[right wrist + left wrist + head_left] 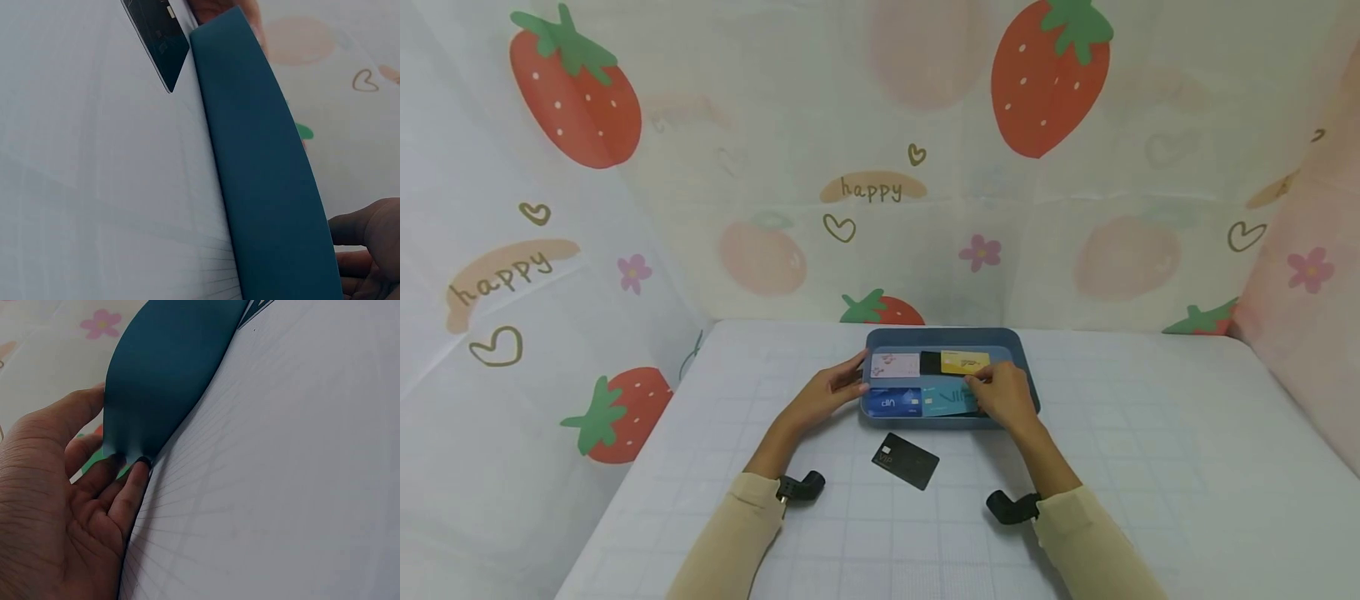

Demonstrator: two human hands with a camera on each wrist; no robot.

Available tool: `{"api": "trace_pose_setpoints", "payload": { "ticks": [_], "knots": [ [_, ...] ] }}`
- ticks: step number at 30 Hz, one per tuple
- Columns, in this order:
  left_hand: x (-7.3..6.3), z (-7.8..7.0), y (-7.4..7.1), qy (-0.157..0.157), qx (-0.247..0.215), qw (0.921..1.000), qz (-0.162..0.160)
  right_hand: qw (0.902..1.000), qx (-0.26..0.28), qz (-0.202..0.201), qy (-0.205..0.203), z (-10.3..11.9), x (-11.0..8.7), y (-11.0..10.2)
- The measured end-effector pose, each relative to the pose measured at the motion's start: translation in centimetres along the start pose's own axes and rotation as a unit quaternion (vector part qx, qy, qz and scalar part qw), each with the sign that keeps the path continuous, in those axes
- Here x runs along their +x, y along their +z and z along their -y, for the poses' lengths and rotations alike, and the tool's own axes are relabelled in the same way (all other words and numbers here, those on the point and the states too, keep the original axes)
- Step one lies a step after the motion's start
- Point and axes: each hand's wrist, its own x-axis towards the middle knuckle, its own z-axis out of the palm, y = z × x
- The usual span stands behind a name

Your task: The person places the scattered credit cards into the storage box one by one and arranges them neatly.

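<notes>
The blue tray [951,337] holds several bank-style cards. My left hand [820,396] grips its left end; in the left wrist view, the fingers [128,497] lie against the tray's wall. My right hand [1006,395] reaches over the front right side and pinches the lower right corner of the yellow card [962,361], which overlaps a black card [929,363]. Below those fingertips lies a slightly tilted teal card [946,402], with a dark edge showing under it. On the left are a pink card [895,365] and a blue VIP card [895,402]. In the right wrist view, the tray wall hides the cards inside.
A black VIP card [906,461] lies slanted on the white table in front of the tray, between the forearms. Each wrist wears a black camera, like the one [1013,507] on the right. A strawberry-print sheet [880,275] hangs behind the table.
</notes>
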Motion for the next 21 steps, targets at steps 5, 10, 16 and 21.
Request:
{"api": "trace_pose_setpoints", "payload": {
  "ticks": [5,10,16,21],
  "knots": [
    [-0.04,0.08,0.01,-0.007,-0.001,1.0000,-0.001,0.9999,-0.013,0.001,-0.007,-0.11,-0.03,-0.04],
    [-0.09,0.24,-0.02,-0.008,0.000,1.0000,-0.002,0.9998,-0.017,0.004,-0.003,-0.17,-0.02,-0.03],
    [-0.07,0.08,-0.03,-0.008,0.003,1.0000,0.001,0.9997,-0.021,0.008,0.001,-0.14,-0.04,-0.14],
    [-0.24,0.00,-0.01,-0.007,0.005,1.0000,-0.001,0.9997,-0.021,0.011,-0.003,-0.08,-0.14,-0.22]
  ]
}}
